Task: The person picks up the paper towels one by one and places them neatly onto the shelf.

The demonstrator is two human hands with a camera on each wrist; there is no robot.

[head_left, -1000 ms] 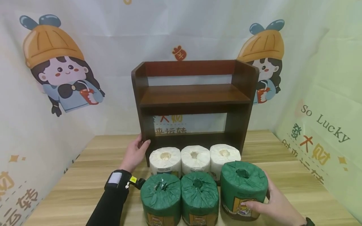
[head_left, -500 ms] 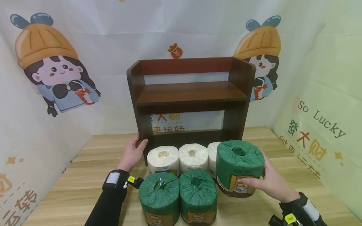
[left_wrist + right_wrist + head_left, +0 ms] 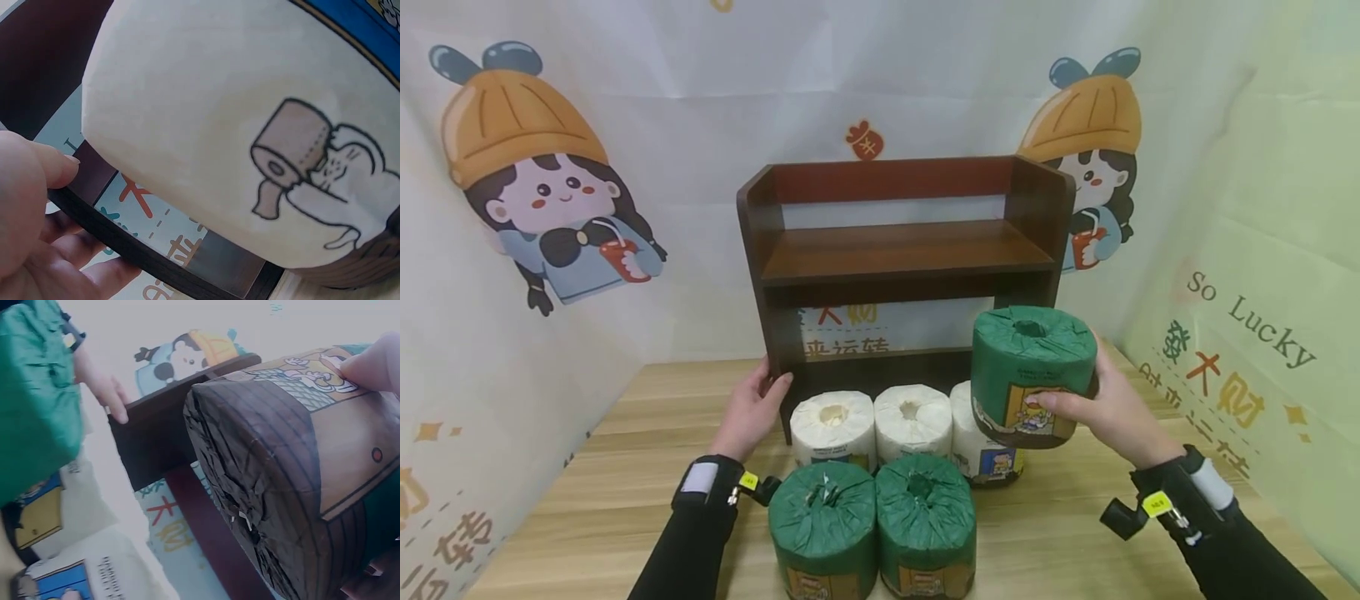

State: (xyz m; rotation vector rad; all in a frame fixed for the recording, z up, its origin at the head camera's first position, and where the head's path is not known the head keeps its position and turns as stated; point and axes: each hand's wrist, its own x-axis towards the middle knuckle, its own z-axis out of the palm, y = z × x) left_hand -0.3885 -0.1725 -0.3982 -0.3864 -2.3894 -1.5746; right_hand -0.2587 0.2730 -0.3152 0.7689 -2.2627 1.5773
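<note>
My right hand [image 3: 1116,412] grips a green paper-wrapped toilet roll [image 3: 1030,367] from its right side, thumb across the printed front. The roll is raised off the table, in front of the shelf's lower right opening. Its brown crumpled underside faces the right wrist view, where only part of the thumb [image 3: 375,365] and fingertips show. At the lower left side panel of the dark wooden shelf [image 3: 910,250], my left hand [image 3: 751,412] holds the board between thumb and fingers; in the left wrist view the fingers [image 3: 87,262] lie behind the panel edge [image 3: 119,240].
Several white-wrapped toilet rolls [image 3: 913,421] stand in a row before the shelf, the rightmost partly hidden by the raised roll. Nearer me, two green toilet rolls [image 3: 925,525] stand side by side on the wooden table [image 3: 587,483]. Printed cloth [image 3: 700,167] hangs behind.
My right hand has lifted the green toilet roll up and away from me, off the table and above the white row's right end. The left hand stays on the shelf panel.
</note>
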